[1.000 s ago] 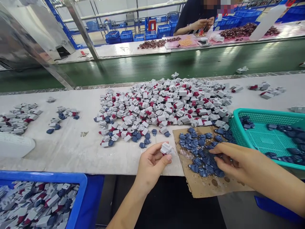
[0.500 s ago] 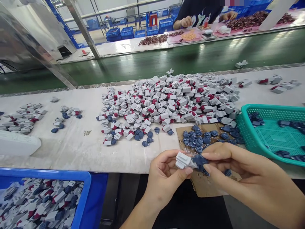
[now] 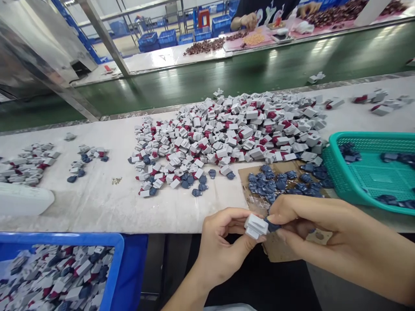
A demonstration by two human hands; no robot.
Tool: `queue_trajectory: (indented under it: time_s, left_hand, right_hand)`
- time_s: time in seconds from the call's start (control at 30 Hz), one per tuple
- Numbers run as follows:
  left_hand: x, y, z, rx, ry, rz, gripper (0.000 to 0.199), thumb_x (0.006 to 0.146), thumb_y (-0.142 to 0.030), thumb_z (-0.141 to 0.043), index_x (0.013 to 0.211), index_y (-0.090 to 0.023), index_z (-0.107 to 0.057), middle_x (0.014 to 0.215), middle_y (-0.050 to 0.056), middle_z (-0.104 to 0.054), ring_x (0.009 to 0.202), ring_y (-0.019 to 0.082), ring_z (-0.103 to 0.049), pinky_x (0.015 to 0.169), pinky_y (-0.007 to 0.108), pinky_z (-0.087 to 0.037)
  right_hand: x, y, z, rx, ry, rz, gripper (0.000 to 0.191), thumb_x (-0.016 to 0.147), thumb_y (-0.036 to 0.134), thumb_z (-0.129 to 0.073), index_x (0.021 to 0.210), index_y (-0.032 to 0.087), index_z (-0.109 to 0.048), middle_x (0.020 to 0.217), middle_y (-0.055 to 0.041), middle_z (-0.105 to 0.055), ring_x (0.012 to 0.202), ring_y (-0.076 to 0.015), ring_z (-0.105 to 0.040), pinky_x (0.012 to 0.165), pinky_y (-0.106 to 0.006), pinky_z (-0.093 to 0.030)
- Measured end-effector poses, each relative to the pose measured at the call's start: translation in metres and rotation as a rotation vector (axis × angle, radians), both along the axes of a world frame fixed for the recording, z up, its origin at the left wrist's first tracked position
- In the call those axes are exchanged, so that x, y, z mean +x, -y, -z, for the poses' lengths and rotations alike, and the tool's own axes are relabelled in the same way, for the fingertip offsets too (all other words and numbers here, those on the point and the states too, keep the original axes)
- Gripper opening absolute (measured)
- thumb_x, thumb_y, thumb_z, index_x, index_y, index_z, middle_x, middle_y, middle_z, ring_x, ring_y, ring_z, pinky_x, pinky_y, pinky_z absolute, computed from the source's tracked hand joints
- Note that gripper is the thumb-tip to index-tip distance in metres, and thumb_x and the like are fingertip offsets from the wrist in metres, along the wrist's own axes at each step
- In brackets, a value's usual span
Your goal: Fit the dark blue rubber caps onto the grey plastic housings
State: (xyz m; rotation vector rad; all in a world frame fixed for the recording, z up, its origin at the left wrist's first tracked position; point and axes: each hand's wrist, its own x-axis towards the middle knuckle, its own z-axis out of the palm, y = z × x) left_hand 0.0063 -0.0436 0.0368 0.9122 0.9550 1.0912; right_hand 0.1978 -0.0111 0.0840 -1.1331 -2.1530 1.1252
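Observation:
My left hand [image 3: 223, 250] is closed on a light grey plastic block part [image 3: 256, 226] with stepped sides. A small dark blue plastic part [image 3: 271, 224] is pinched between the thumb and fingers of my right hand [image 3: 311, 229]. The two parts meet end to end; whether they are fully joined I cannot tell. Just beyond my hands, several loose dark blue parts [image 3: 267, 181] lie on a piece of brown cardboard [image 3: 285, 255] at the table's front edge. Behind them spreads a big heap of grey and dark red parts [image 3: 227, 129].
A green basket [image 3: 366, 201] with blue parts stands at right. At lower left a blue bin [image 3: 118, 259] holds mixed parts. Smaller part groups [image 3: 30, 162] lie on the left. Beyond runs a green conveyor belt [image 3: 194, 77], with a co-worker's hand [image 3: 248, 20] across it.
The blue part in my right hand now sits against the end of the grey block, where it was turned differently and more exposed before. My hands have drawn slightly closer; the view has shifted a little.

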Motion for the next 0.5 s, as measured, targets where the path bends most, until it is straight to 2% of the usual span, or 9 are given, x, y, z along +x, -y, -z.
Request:
queue_trajectory:
  time_s: [0.1,0.2,0.27,0.37,0.43,0.5]
  left_hand:
    - [0.0,0.0,0.004,-0.017,-0.015,0.022,0.02,0.073,-0.024,-0.085,0.091,-0.021,-0.076,0.088,0.004,-0.078,0.079,0.016,-0.074,0.073,0.021,-0.058]
    - [0.001,-0.001,0.004,-0.039,-0.026,0.05,0.021,0.072,-0.023,-0.085,0.089,-0.02,-0.073,0.087,0.005,-0.076,0.079,0.016,-0.072,0.073,0.021,-0.057]
    - [0.002,-0.002,0.002,-0.073,-0.03,0.073,0.023,0.072,-0.025,-0.084,0.088,-0.018,-0.069,0.083,0.004,-0.074,0.077,0.014,-0.07,0.07,0.019,-0.055]
    - [0.002,0.0,-0.002,-0.127,-0.038,0.123,0.03,0.069,-0.025,-0.085,0.087,-0.019,-0.062,0.08,0.002,-0.068,0.069,0.011,-0.064,0.062,0.017,-0.05]
    - [-0.006,0.005,-0.004,-0.144,-0.059,0.043,0.031,0.07,-0.03,-0.083,0.083,-0.02,-0.057,0.086,0.002,-0.068,0.06,0.009,-0.06,0.052,0.017,-0.046]
    - [-0.026,0.013,-0.005,-0.168,-0.126,-0.192,0.033,0.072,-0.039,-0.081,0.077,-0.023,-0.053,0.084,-0.001,-0.068,0.049,0.007,-0.053,0.042,0.018,-0.037]
  right_hand:
    - [0.007,-0.005,0.003,-0.168,0.002,-0.055,0.018,0.096,0.032,-0.052,0.082,0.022,-0.058,0.07,0.0026,-0.056,0.053,-0.0086,-0.051,0.047,-0.016,-0.041]
    - [0.009,-0.007,0.005,-0.248,0.019,-0.062,0.023,0.096,0.04,-0.053,0.084,0.023,-0.063,0.07,0.001,-0.06,0.055,-0.0104,-0.054,0.047,-0.017,-0.043]
    - [0.006,-0.004,0.007,-0.249,0.022,-0.027,0.027,0.095,0.044,-0.053,0.083,0.022,-0.064,0.069,0.0002,-0.061,0.055,-0.0122,-0.055,0.048,-0.019,-0.045]
    - [0.004,0.008,0.013,-0.149,0.039,0.111,0.03,0.091,0.05,-0.057,0.086,0.022,-0.066,0.068,-0.0011,-0.061,0.057,-0.0153,-0.057,0.049,-0.023,-0.049]
    - [0.014,0.013,0.02,-0.059,0.039,0.189,0.032,0.09,0.052,-0.06,0.094,0.021,-0.068,0.072,-0.0024,-0.062,0.061,-0.0173,-0.06,0.051,-0.024,-0.051]
    - [0.034,0.009,0.027,0.0,0.015,0.215,0.032,0.091,0.049,-0.061,0.106,0.022,-0.068,0.081,-0.0043,-0.066,0.069,-0.019,-0.063,0.054,-0.025,-0.052]
